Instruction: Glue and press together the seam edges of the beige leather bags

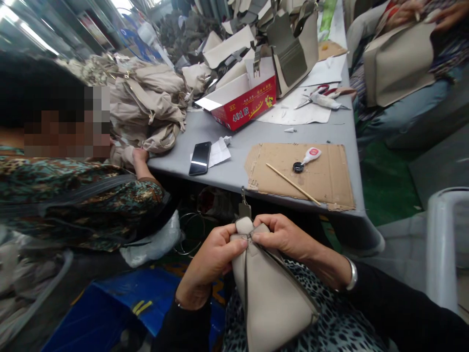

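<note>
A beige leather bag (pixel 271 298) rests in my lap, its narrow end pointing up towards the table edge. My left hand (pixel 208 266) pinches that top end from the left, fingers closed on the leather. My right hand (pixel 286 237) grips the same end from the right, thumb pressed at the seam. A small metal-tipped tab (pixel 244 208) sticks up above both hands.
On the grey table (pixel 220 166) lie a cardboard sheet (pixel 330 178) with a wooden stick (pixel 293 184) and a glue bottle (pixel 310 155), a black phone (pixel 200 158), a red box (pixel 245 105), scissors (pixel 318 95) and piled beige bags (pixel 146 107). A person sits at left; another at far right holds a bag.
</note>
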Tool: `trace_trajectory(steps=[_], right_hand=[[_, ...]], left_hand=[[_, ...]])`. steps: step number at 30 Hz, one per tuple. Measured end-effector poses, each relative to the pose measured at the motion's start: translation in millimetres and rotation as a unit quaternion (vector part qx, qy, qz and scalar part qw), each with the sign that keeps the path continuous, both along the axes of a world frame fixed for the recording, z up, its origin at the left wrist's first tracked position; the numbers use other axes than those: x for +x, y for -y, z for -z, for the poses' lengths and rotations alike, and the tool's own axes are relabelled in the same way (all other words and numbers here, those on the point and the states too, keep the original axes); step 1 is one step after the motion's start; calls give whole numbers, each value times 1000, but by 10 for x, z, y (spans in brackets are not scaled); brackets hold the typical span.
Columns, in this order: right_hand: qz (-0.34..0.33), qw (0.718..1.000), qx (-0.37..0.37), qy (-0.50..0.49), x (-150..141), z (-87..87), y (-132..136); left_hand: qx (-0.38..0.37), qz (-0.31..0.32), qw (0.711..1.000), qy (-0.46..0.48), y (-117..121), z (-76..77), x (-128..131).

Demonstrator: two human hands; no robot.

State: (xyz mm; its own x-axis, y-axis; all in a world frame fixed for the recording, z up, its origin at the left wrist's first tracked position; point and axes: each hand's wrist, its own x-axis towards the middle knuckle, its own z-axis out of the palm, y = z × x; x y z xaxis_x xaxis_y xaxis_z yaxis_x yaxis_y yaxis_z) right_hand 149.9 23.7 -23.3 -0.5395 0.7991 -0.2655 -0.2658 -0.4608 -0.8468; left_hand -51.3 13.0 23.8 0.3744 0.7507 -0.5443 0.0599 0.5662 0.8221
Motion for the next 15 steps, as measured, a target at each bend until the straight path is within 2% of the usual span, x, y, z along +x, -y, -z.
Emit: trace_trajectory(steps=[4,8,15], right_hand=[[29,1000,6,5,-41,26,50],[33,999,0,-7,-36,41,67],[-8,999,7,-35,76,33,59]], left_hand=[[3,10,1000,23,7,17,25],[24,17,1000,0,10,6,42],[35,32,999,12,39,-71,98]])
